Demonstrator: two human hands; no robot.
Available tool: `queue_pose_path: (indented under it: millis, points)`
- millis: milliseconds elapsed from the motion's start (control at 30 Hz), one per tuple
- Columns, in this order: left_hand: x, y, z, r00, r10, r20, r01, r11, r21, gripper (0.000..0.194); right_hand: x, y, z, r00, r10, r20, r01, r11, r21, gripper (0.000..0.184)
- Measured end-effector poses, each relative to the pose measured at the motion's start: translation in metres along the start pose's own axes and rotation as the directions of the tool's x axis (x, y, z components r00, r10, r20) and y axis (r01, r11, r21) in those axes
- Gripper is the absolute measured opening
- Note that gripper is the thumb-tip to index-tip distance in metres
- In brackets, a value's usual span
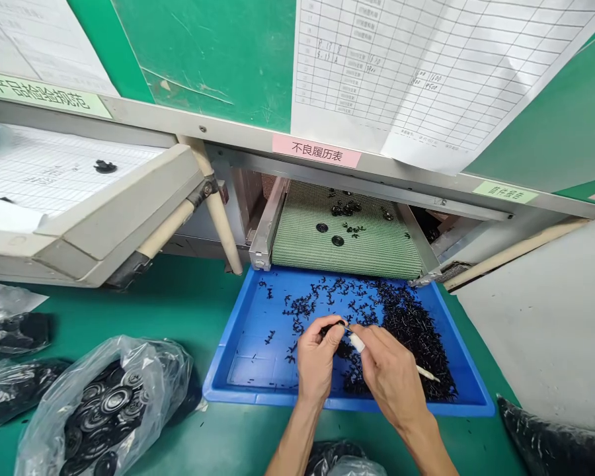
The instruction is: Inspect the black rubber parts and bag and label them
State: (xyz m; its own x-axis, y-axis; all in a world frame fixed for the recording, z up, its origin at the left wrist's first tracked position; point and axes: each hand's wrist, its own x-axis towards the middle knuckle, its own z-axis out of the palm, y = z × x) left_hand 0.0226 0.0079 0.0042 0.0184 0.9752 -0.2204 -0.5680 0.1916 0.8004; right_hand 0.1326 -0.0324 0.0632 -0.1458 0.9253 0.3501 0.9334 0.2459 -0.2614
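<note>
Above the blue tray (pixel 217 370), my left hand (pixel 315 363) pinches a small dark plastic part (pixel 338 324) between thumb and fingers, which hide most of its shape. My right hand (pixel 393 377) is closed around a slim pale-handled knife (pixel 428 374); its narrow metal tip meets the dark part. A white wrap or cover shows at the right fingers. Under both hands lie many loose black plastic bits (pixel 411 324), heaped thickly on the tray's right side and scattered thinly toward its left.
Behind the tray, a green conveyor belt (pixel 297 244) carries round black parts (pixel 338 240) and smaller pieces. A clear bag of black discs (pixel 114 403) sits at left, near other bags. Overhead runs a metal rail (pixel 238 135) with papers; a white panel (pixel 550 330) stands right.
</note>
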Motion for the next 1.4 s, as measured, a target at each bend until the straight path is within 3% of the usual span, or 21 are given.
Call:
queue_pose_path:
  millis: [200,300,433,533,600,667,733,900,1033,1167,1400]
  points:
    - [-0.004,0.003,0.003,0.989,0.14,-0.055,-0.129,0.976,0.173,0.016,-0.001,-0.013,0.008,0.995,0.047,-0.084,-0.054,0.996,-0.078,0.033]
    - [-0.007,0.004,0.003,0.984,0.155,-0.094,-0.134,0.972,0.194,0.016,0.001,-0.012,0.016,0.986,0.152,-0.066,-0.148,0.987,0.064,0.033]
    - [-0.007,0.005,0.003,0.977,0.171,-0.126,-0.14,0.965,0.221,0.017,0.003,0.013,0.032,0.916,0.401,0.012,-0.391,0.887,0.245,0.027]
    - [-0.002,0.005,0.003,0.991,0.089,-0.102,-0.073,0.985,0.158,0.019,0.002,0.036,0.039,0.885,0.455,0.1,-0.465,0.853,0.238,0.028]
    - [0.004,0.004,0.003,0.994,-0.085,-0.067,0.083,0.996,-0.029,0.023,0.004,0.045,0.039,0.901,0.403,0.159,-0.431,0.87,0.24,0.028]
    - [0.011,0.003,0.002,0.969,-0.243,-0.036,0.227,0.941,-0.251,0.027,0.013,0.047,0.034,0.928,0.351,0.121,-0.371,0.894,0.252,0.028]
    - [0.015,0.003,0.0,0.95,-0.309,-0.036,0.271,0.877,-0.397,0.027,0.031,0.046,0.026,0.951,0.306,0.048,-0.308,0.915,0.26,0.03]
    - [0.016,0.005,-0.003,0.954,-0.294,-0.051,0.236,0.849,-0.473,0.023,0.103,0.048,0.006,0.971,0.213,-0.112,-0.189,0.963,0.194,0.03]
    - [0.015,0.007,-0.004,0.949,-0.31,-0.05,0.242,0.824,-0.513,0.018,0.152,0.062,0.0,0.984,0.147,-0.1,-0.145,0.989,0.031,0.036]
    - [0.015,0.009,-0.004,0.942,-0.328,-0.067,0.241,0.803,-0.545,0.012,0.172,0.081,-0.001,0.983,0.165,-0.074,-0.172,0.98,-0.097,0.041]
    - [0.015,0.008,-0.003,0.937,-0.347,-0.043,0.27,0.796,-0.542,0.016,0.192,0.089,0.0,0.995,0.101,-0.025,-0.103,0.992,-0.079,0.039]
